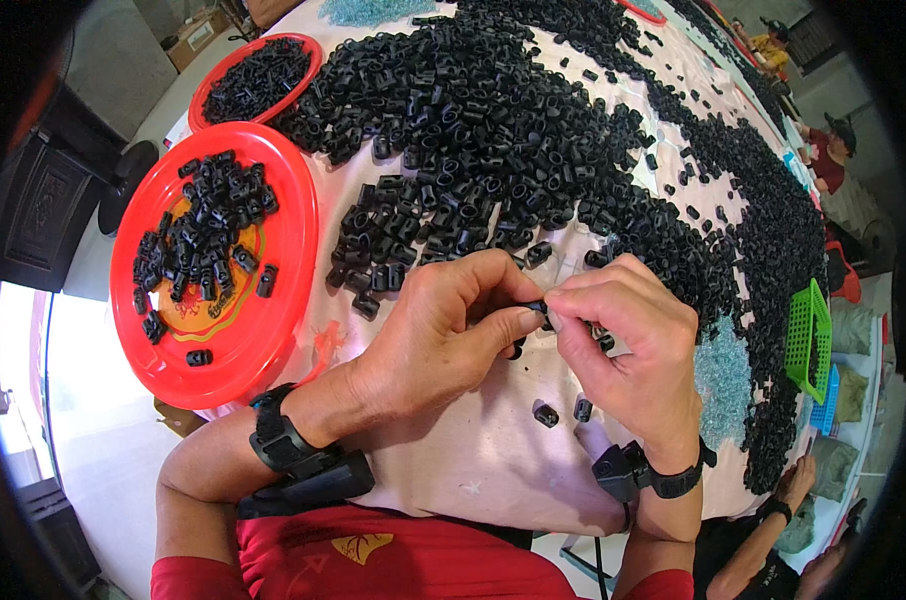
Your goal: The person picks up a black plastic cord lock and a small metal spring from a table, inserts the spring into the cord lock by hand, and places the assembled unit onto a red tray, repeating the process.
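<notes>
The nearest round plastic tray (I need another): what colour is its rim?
The round plastic tray's rim is red, clearest in the head view.

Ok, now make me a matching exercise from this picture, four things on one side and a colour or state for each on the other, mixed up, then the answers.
Things:
1. Nearer round tray
2. Basket at the far right
3. Tablecloth
4. Left hand and right hand

Colours or states:
A. Green
B. Meeting at a small black part
C. Red with an orange middle
D. Pale pink

Pairs: 1-C, 2-A, 3-D, 4-B
</notes>
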Tool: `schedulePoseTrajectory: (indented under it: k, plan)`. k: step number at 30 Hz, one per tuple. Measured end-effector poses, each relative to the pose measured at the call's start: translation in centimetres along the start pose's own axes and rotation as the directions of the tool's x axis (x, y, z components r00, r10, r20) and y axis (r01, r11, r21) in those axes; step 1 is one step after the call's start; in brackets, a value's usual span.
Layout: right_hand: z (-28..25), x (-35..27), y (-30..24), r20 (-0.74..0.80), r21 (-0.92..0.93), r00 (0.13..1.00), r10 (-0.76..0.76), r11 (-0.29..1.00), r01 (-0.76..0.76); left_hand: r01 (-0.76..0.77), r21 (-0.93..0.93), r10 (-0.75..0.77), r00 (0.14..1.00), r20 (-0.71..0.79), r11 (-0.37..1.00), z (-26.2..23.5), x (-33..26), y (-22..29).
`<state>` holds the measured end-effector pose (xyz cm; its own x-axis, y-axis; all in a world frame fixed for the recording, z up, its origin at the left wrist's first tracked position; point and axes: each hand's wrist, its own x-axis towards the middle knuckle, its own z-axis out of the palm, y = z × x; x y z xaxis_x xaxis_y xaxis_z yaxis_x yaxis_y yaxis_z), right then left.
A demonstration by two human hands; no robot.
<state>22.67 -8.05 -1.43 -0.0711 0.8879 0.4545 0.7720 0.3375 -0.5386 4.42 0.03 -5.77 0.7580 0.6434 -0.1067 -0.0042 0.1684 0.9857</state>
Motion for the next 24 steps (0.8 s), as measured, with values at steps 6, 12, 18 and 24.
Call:
schedulePoseTrajectory:
  k: [6, 12, 18, 24]
  plan:
    - [0.11, -0.22, 0.33, 0.023, 0.051, 1.000, 0.014, 0.999, -0.015, 0.114, -0.028, -0.112, 0.990, 0.080, 0.993, -0.80, 0.05, 0.40]
    - [0.12, -0.22, 0.21, 0.019, 0.051, 0.999, 0.046, 0.998, -0.046, -0.043, 0.210, 0.042, 0.999, 0.013, 0.977, -0.29, -0.10, 0.19]
    - [0.55, -0.15, 0.27, 0.010, 0.006, 1.000, 0.029, 1.000, -0.030, -0.148, 0.249, 0.163, 0.986, -0.041, 0.957, -0.08, 0.03, -0.18]
    - [0.44, -0.46, -0.01, 0.043, 0.365, 0.889, 0.456, 0.821, -0.439, -0.121, 0.142, 0.124, 0.992, -0.010, 0.982, -0.05, 0.13, 0.17]
